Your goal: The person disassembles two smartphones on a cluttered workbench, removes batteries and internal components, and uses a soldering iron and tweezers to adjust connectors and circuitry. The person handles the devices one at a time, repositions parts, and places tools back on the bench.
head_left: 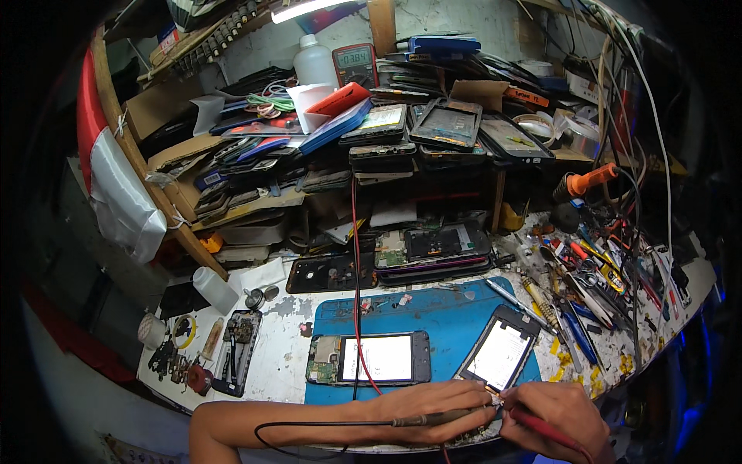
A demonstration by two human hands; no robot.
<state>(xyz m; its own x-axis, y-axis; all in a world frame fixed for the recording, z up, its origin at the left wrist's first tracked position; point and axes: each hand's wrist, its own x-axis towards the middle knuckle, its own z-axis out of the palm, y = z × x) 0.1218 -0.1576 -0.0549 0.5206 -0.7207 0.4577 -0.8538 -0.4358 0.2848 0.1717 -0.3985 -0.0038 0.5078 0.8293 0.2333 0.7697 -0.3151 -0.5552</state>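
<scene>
My left hand (pixel 440 400) reaches across from the left, its fingers closed round a dark multimeter probe (pixel 417 421) with a black lead. My right hand (pixel 560 414) grips a red multimeter probe (pixel 545 430). Both probe ends meet near the lower end of an opened phone (pixel 481 352) with a white battery; my fingers hide the exact contact points. This phone lies tilted on a blue work mat (pixel 448 317). To its left, another opened phone (pixel 423 357) lies flat, with a bare circuit board and a white battery. A red multimeter (pixel 355 66) with a lit display stands on the shelf behind.
Screwdrivers, tweezers and loose tools (pixel 580 309) crowd the right side. An orange-handled soldering iron (pixel 591 179) hangs above them. Stacked phone parts (pixel 379 147) fill the back shelf. Red and black leads (pixel 355 263) drop across the mat. A phone frame (pixel 238 352) lies left.
</scene>
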